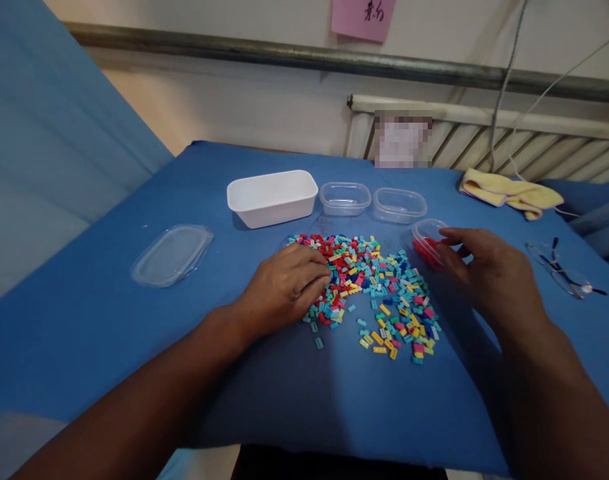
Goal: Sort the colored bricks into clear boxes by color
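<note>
A loose heap of small toy building bricks (379,273) in red, turquoise, yellow, pink and blue lies on the blue cloth. My left hand (291,283) rests at the heap's left side, its fingers curled down among the bricks; whatever they pinch is hidden. At the heap's far right stands a clear plastic tub (429,230) holding red bricks (428,253). My right hand (489,267) is at this tub's right rim, thumb and forefinger apart, with no brick visible between them.
Behind the heap stand a white bin (274,200) and two clear tubs, one left (345,200) and one right (400,205). Clear lids (173,255) lie at left. Glasses (564,270) and a yellow cloth (509,191) lie at right, near a radiator (534,143).
</note>
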The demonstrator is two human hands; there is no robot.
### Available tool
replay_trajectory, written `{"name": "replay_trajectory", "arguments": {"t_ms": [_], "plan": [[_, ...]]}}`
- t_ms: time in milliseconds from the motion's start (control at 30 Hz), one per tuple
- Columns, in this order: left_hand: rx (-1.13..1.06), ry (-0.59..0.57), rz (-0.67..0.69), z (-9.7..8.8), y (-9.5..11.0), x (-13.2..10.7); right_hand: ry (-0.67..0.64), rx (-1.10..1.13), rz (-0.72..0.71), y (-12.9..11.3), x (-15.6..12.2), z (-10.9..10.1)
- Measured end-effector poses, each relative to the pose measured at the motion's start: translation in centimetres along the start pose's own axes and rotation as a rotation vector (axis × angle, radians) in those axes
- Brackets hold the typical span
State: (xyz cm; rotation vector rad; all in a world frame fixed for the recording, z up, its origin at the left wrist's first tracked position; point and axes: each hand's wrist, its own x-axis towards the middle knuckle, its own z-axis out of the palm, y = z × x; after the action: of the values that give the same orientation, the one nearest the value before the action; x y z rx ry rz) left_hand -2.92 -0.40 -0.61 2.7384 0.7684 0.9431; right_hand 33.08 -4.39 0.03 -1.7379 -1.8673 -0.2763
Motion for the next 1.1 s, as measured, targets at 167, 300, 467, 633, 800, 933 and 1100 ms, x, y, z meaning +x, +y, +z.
{"name": "replay_trajectory", "arguments": {"t_ms": [167, 300, 467, 633, 800, 933, 1100], "plan": [[0.011, -0.001, 0.001, 0.1, -0.2, -0.1, 0.048, 0.090, -0.127, -1.5, -0.5, 0.8], [0.015, -0.001, 0.001, 0.1, -0.1, 0.1, -0.181, 0.295, -0.442, -5.6, -1.2, 2.1], [0.023, 0.004, -0.001, 0.0, 0.1, 0.2, -0.392, 0.348, -0.620, -7.5, -1.8, 2.6], [0.033, -0.006, -0.009, -0.2, 0.3, 0.2, -0.325, 0.448, -0.522, -5.7, -1.7, 1.3], [0.040, -0.019, -0.014, -0.2, 0.1, 0.1, -0.359, 0.397, -0.496, -5.0, -1.8, 1.6], [0.048, -0.011, -0.009, -0.1, 0.1, 0.1, -0.458, 0.391, -0.535, -5.1, -1.9, 1.1], [0.051, -0.006, 0.004, -0.2, 0.2, 0.2, -0.394, 0.402, -0.504, -5.3, -1.7, 1.4]]}}
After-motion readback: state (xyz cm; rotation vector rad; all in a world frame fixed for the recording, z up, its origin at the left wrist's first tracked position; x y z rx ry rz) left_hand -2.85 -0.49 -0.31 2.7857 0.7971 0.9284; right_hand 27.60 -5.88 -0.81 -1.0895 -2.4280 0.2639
